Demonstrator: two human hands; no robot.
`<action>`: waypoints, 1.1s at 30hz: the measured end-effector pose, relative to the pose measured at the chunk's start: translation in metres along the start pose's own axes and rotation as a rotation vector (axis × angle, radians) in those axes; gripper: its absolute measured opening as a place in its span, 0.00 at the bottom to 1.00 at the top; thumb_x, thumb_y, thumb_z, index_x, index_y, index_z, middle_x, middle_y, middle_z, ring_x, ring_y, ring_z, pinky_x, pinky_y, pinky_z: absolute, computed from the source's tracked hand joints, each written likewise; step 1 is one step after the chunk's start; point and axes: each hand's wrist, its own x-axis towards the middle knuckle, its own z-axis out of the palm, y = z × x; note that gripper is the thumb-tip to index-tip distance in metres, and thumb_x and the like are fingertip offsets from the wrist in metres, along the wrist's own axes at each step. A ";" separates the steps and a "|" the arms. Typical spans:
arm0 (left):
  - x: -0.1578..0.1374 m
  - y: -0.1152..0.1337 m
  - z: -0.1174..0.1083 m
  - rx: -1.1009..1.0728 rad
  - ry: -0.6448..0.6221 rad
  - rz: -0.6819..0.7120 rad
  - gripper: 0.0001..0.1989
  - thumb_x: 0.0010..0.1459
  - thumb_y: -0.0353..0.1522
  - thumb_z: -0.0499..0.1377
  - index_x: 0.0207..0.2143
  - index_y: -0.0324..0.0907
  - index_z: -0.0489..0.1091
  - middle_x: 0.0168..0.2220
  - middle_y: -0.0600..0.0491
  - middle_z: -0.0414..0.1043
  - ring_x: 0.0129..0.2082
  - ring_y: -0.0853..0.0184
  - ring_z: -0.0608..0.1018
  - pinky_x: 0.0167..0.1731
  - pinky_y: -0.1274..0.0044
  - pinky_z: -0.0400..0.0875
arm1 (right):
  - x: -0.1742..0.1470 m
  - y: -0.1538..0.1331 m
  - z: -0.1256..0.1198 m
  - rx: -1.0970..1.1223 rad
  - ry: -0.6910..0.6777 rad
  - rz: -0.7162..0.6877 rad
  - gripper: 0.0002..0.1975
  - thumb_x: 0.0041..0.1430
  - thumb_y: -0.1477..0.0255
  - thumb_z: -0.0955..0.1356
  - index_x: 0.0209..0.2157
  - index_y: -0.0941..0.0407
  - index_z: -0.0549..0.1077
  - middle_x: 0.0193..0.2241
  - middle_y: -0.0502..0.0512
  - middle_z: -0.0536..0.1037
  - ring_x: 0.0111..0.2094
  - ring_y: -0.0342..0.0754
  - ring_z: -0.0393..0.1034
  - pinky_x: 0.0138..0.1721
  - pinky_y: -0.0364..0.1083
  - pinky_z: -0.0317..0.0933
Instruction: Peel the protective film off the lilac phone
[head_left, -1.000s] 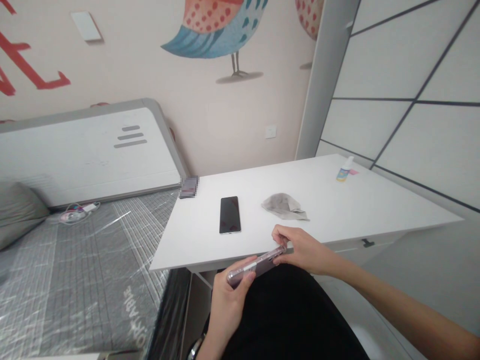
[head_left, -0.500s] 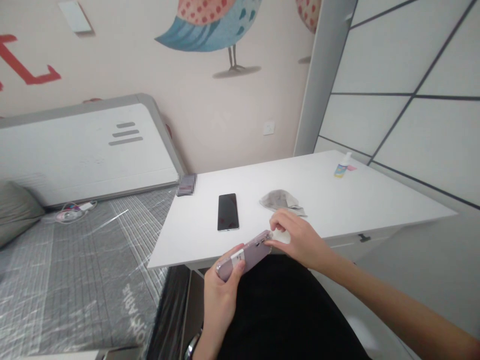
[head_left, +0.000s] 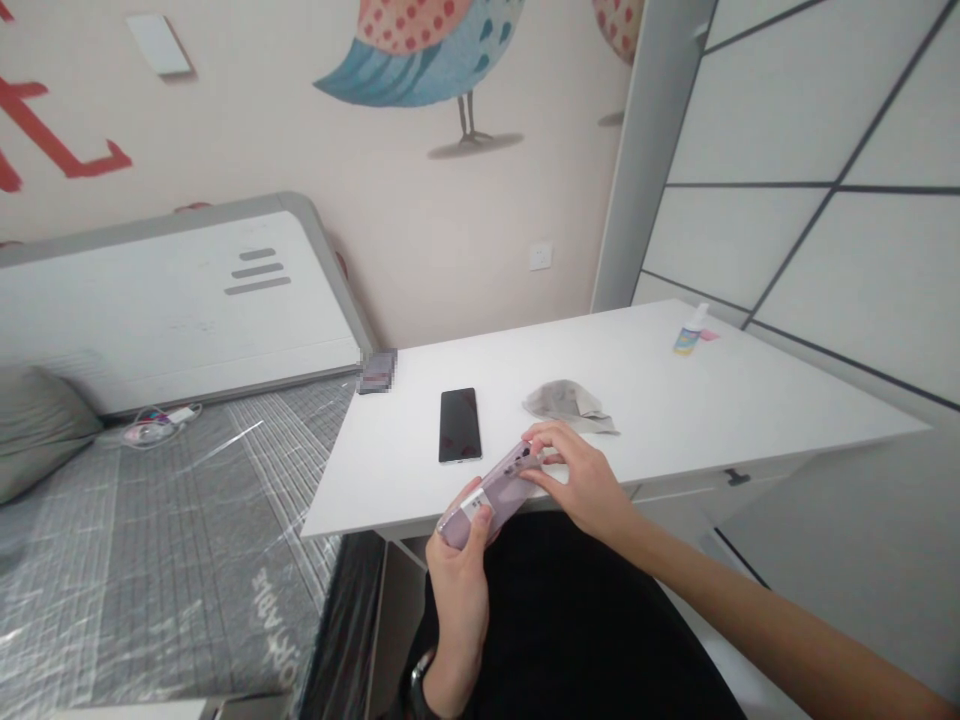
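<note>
My left hand (head_left: 459, 560) grips the lower end of a clear, purple-tinted phone case (head_left: 510, 490), thumb on the white label (head_left: 475, 503) stuck to it. The case is tilted, its upper end pointing right and away from me, with dark camera openings there. My right hand (head_left: 576, 472) pinches that upper corner between thumb and fingers. Beyond my hands, a phone (head_left: 459, 425) with a dark screen lies flat on the white table (head_left: 390, 480). A crumpled grey cloth or wrapper (head_left: 566, 400) lies just behind my right hand.
A small spray bottle (head_left: 688, 332) stands at the table's far right, beside a pink piece (head_left: 709, 336). A blurred dark item (head_left: 377, 370) sits at the back left corner. Left of the table is a plastic-covered mattress (head_left: 180, 540) with a cushion (head_left: 37, 430) and a cable (head_left: 161, 428).
The phone case has turned more upright, its upper end rising slightly. My right fingers have shifted up around its top corner. My left hand has moved a little right.
</note>
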 end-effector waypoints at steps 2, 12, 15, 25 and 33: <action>-0.001 0.004 0.001 -0.035 -0.016 -0.023 0.31 0.55 0.48 0.70 0.56 0.39 0.77 0.54 0.43 0.82 0.54 0.51 0.82 0.58 0.61 0.74 | 0.001 -0.002 -0.001 -0.013 -0.001 -0.005 0.07 0.66 0.70 0.69 0.35 0.50 0.65 0.49 0.59 0.78 0.52 0.56 0.74 0.47 0.55 0.75; -0.002 0.045 -0.030 -0.292 -0.852 -0.412 0.44 0.55 0.65 0.58 0.64 0.49 0.70 0.72 0.45 0.62 0.74 0.47 0.57 0.63 0.58 0.68 | 0.018 -0.018 -0.043 -0.012 -0.298 -0.167 0.04 0.68 0.68 0.71 0.42 0.51 0.73 0.46 0.56 0.79 0.47 0.53 0.74 0.48 0.51 0.69; -0.006 0.040 -0.017 -0.166 -0.734 -0.583 0.36 0.58 0.59 0.62 0.56 0.41 0.78 0.55 0.41 0.81 0.58 0.54 0.79 0.53 0.70 0.74 | 0.012 -0.026 -0.039 -0.071 -0.455 -0.227 0.03 0.69 0.71 0.69 0.43 0.50 0.76 0.46 0.54 0.79 0.44 0.50 0.75 0.45 0.49 0.67; -0.012 0.014 -0.007 -0.295 -0.586 -0.526 0.41 0.51 0.64 0.63 0.45 0.34 0.81 0.34 0.45 0.84 0.30 0.66 0.82 0.34 0.78 0.72 | 0.007 -0.016 -0.026 0.180 -0.396 0.145 0.13 0.59 0.64 0.76 0.43 0.52 0.77 0.43 0.55 0.80 0.44 0.52 0.74 0.47 0.51 0.71; -0.014 0.012 -0.007 -0.222 -0.565 -0.425 0.40 0.56 0.63 0.59 0.46 0.34 0.80 0.33 0.45 0.82 0.29 0.65 0.80 0.31 0.77 0.70 | 0.011 -0.021 -0.023 0.216 -0.380 0.300 0.12 0.51 0.67 0.78 0.33 0.53 0.73 0.35 0.51 0.78 0.38 0.51 0.75 0.45 0.52 0.71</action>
